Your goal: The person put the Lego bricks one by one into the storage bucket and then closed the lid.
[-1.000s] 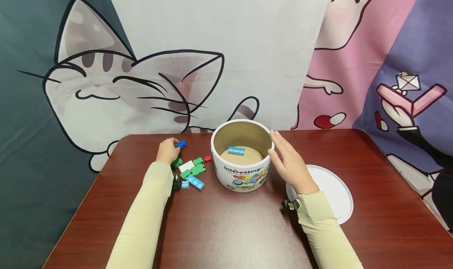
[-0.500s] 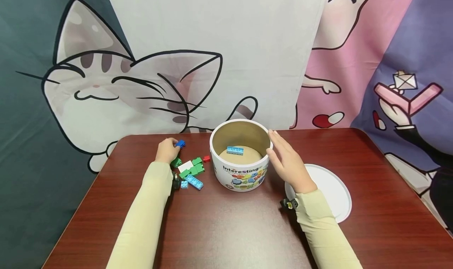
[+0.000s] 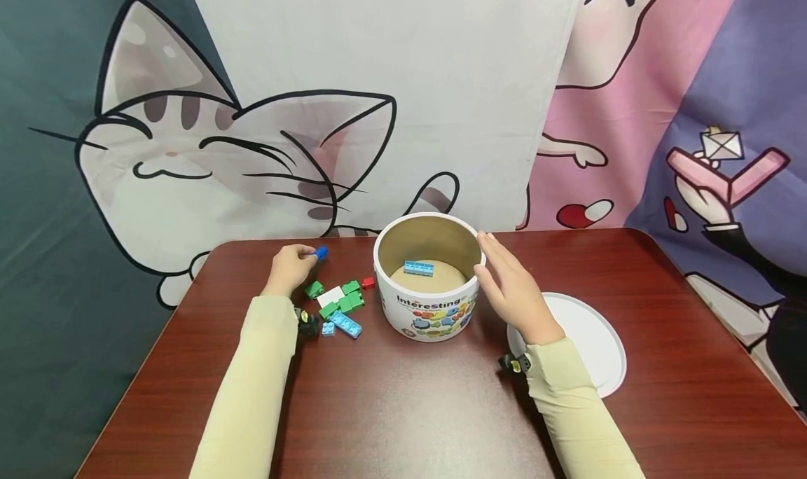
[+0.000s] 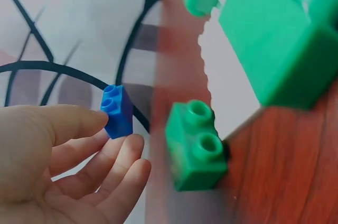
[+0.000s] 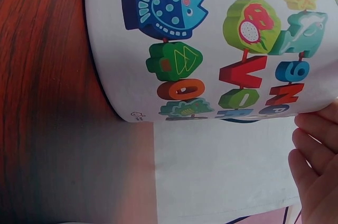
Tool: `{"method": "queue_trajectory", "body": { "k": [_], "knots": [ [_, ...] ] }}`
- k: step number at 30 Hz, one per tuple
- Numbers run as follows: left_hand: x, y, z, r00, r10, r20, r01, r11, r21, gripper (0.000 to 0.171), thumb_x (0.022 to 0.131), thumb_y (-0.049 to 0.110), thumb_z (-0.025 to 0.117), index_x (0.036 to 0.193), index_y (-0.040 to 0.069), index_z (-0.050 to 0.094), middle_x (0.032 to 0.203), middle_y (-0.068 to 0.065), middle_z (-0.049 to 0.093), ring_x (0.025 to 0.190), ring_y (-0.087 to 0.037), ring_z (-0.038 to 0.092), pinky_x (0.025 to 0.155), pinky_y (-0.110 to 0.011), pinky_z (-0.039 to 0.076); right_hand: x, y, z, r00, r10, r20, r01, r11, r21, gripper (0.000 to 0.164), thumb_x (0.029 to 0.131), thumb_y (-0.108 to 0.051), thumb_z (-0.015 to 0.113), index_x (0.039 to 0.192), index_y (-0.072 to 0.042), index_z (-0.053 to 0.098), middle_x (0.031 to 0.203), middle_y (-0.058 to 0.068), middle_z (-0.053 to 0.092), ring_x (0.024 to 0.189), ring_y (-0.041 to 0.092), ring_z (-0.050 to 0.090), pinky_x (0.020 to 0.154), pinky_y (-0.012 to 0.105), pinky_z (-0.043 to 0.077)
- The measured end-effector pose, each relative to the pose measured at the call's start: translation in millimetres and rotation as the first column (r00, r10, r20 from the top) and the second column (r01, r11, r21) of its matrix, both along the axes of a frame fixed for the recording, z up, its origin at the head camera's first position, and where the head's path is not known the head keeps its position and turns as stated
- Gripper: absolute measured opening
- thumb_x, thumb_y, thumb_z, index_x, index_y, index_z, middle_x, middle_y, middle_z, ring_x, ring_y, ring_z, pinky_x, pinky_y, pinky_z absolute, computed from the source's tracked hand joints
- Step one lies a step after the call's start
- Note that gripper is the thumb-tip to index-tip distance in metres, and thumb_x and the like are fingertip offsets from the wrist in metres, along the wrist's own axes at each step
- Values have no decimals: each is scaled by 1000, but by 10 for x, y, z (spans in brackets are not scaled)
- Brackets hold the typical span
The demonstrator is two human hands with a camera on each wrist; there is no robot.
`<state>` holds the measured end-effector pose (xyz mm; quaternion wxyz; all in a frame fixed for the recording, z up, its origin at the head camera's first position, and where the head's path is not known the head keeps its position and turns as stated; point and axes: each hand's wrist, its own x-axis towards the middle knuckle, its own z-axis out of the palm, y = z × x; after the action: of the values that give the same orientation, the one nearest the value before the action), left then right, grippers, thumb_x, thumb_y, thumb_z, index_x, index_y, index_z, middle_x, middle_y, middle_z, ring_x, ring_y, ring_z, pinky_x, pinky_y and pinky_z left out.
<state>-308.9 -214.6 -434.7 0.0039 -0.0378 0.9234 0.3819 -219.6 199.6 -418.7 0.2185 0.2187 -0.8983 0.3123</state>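
My left hand [image 3: 288, 269] pinches a small dark blue toy brick [image 4: 117, 112] between thumb and fingertips, at the far left of the table in the head view. Close by in the left wrist view stands a green two-stud brick [image 4: 196, 147]. My right hand [image 3: 513, 293], fingers straight, rests against the right side of a round white bucket [image 3: 429, 321] with printed pictures. Inside it, on the bottom, lies a light blue brick [image 3: 419, 268]. Between the left hand and the bucket are a white brick [image 3: 330, 296], a red brick [image 3: 368, 283] and several green bricks [image 3: 353, 300].
A long light blue brick [image 3: 346, 324] and a small light blue brick [image 3: 328, 329] lie at the near side of the pile. The round white lid [image 3: 599, 346] lies flat under the right forearm. A cartoon-printed cloth [image 3: 391, 38] hangs behind the table [image 3: 403, 423].
My left hand has drawn slightly left and lifted the dark blue brick, turning it. The green brick beside it shows more fully. My right hand and the bucket stay put.
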Motion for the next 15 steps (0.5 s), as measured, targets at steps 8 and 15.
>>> {"method": "queue_trajectory", "body": {
  "k": [8,15],
  "knots": [
    [154,101,141,999,-22,-34,25,993,114,38,105,21,52,134,-2,61,123,-23,67,112,-34,63,94,-46,50,-10,5,-4,1000,-4,5,4,1000,6,57,105,-31,54,154,-5,42,158,12,42,145,35,38,118,50,31],
    [338,272,335,989,-87,-117,107,980,170,39,106,21,54,138,0,59,125,-22,67,117,-35,63,99,-49,49,-2,1,8,1000,-1,8,1,1000,5,57,104,-29,55,154,-5,42,158,12,42,147,31,37,119,47,29]
  ]
}}
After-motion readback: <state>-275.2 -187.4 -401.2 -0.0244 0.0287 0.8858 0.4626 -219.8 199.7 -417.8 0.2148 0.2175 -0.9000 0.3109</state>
